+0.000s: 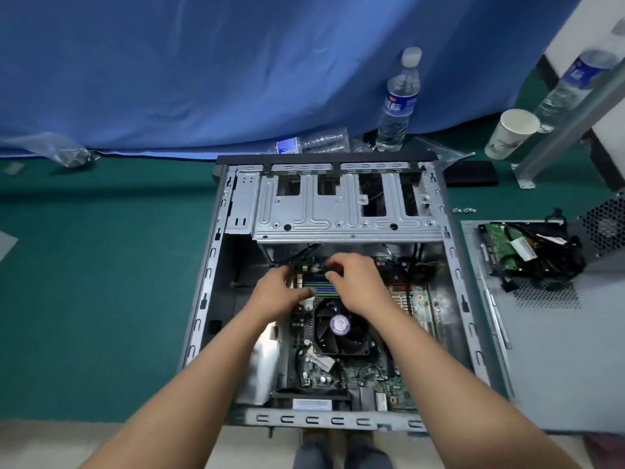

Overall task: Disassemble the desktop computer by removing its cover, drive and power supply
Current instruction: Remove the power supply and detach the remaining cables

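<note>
The desktop case point(453, 265) lies open on the green table, with its silver drive cage point(338, 211) at the far end. Inside are the motherboard point(365, 370) and the black CPU fan point(338, 328). Both hands reach in just beyond the fan, over the blue and green memory slots point(321, 286). My right hand point(358, 279) has curled fingers that pinch a small black connector. My left hand point(280, 292) rests beside it with its thumb stretched toward the slots and its fingertips hidden. The removed cover point(548, 350) lies to the right, carrying a hard drive point(504, 242), black cables point(548, 255) and the power supply point(605, 225).
Small screws point(465, 209) lie right of the case. Behind it stand a water bottle point(397, 103), a crushed bottle point(314, 142), a paper cup point(510, 133) and a flat black item point(471, 174). A metal post point(554, 140) rises at the far right. A blue curtain hangs behind.
</note>
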The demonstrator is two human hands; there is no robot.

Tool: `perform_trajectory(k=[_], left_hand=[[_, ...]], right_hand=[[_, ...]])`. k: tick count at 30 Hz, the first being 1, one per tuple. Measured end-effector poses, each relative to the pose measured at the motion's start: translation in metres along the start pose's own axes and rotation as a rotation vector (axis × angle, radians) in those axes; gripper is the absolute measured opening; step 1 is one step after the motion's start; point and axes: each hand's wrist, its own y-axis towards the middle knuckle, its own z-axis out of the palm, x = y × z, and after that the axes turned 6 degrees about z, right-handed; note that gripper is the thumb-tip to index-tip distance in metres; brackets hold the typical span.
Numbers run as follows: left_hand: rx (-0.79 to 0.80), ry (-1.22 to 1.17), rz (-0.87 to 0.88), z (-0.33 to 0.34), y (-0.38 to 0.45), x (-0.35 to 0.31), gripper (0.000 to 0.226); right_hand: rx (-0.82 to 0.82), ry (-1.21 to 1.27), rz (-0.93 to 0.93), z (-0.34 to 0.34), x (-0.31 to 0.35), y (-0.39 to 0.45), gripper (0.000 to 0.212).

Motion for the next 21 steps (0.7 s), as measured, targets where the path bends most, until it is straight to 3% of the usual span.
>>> perform_trajectory(k=[6, 12, 21], left_hand=[[0.045, -0.132, 0.02, 0.01, 0.016, 0.013, 0.047], [-0.056, -0.125, 0.011, 0.017, 0.025, 0.023, 0.052], [-0.12, -0.09, -0.019, 0.021, 0.033, 0.027, 0.044]], right_hand=[[0.059, -0.076, 0.135, 0.026, 0.007, 0.037, 0.026], [0.075, -0.213, 0.151, 0.043, 0.01, 0.066, 0.022], [0.06, -0.123, 0.238, 0.052, 0.006, 0.079, 0.022]])
